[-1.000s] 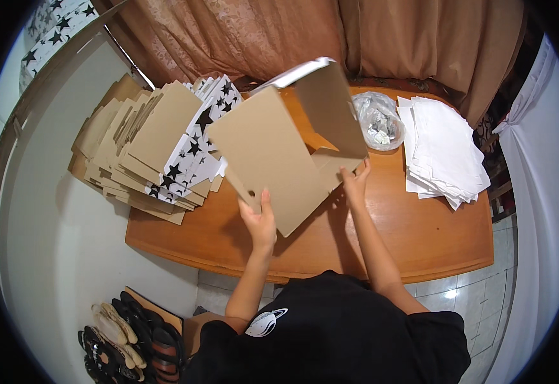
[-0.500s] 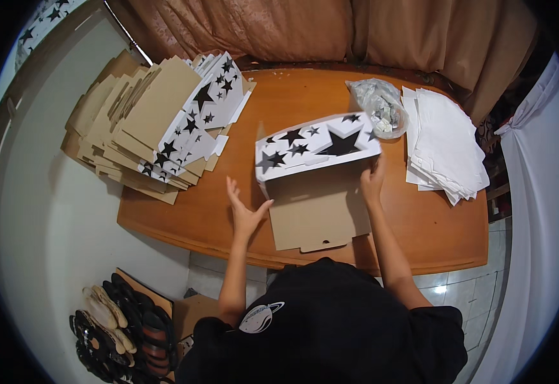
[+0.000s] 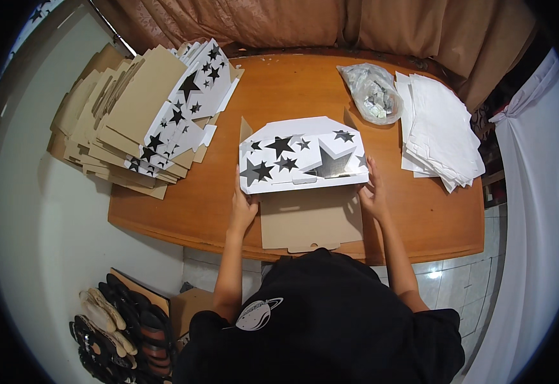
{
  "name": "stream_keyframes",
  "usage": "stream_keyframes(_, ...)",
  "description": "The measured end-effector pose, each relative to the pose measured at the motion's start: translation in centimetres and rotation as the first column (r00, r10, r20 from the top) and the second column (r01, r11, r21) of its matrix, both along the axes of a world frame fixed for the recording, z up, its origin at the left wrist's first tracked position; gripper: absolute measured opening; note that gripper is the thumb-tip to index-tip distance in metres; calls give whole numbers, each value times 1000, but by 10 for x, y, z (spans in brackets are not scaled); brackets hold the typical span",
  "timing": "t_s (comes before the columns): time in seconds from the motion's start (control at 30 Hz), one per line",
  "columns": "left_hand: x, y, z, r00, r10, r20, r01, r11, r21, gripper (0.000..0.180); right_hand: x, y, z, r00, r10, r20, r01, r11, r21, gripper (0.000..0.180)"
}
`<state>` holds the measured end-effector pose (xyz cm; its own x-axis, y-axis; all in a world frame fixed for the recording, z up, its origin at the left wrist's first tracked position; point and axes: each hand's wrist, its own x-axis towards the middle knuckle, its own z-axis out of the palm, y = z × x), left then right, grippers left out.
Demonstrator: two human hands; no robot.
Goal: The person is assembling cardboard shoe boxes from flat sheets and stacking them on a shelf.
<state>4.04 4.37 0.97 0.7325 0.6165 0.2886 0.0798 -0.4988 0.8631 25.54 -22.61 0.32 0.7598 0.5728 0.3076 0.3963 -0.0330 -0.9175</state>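
Your 2 hands bracket a flat cardboard box blank, white with black stars on its far panel [image 3: 302,153] and plain brown on its near flap [image 3: 310,219], lying on the orange-brown wooden table [image 3: 439,217] straight ahead of you. The blank's long axis runs left to right, across your reach, so each hand meets 1 end of the fold line where the starred panel joins the brown flap. Your left hand [image 3: 242,208] presses its fingers against the left end at that seam; your right hand [image 3: 373,194] rests its fingers on the right end, thumb side inward. Neither hand is clenched, and whether either truly pinches the card or only steadies it cannot be told from above. Both sit about equally near, the right a touch farther up the table. To your left a fanned stack of similar brown and star-printed blanks [image 3: 142,115] overhangs the table edge; to your right lie a clear plastic bag of small items [image 3: 374,93] and a pile of white paper sheets [image 3: 442,131], all well apart from the blank.
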Motion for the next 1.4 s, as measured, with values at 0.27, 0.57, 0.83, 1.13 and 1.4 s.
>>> stream_keyframes(0.27, -5, 16, 21, 992, -114, -56, 123, 970, 211, 80, 17, -16, 58, 977, 205, -54, -212, 948, -237, 57)
stream_keyframes(0.57, 1, 9, 6, 995, 99, -13, -97, 986, 135, 67, 8, -10, 44, 994, 101, -49, -108, 982, -158, 53)
stream_keyframes(0.83, 15, 2, 0, 985, 170, 26, -169, 928, 333, 60, 7, -2, 8, 972, -163, 170, 174, 983, -55, 52)
stream_keyframes(1.13, 4, 13, 5, 998, 59, 26, -63, 976, 211, 70, 3, 0, 28, 960, -56, 274, 81, 993, -82, 52)
stream_keyframes(1.4, -10, 14, 15, 997, -77, -31, 80, 991, 106, 78, 16, -11, 26, 988, 127, 92, -120, 990, -73, 35)
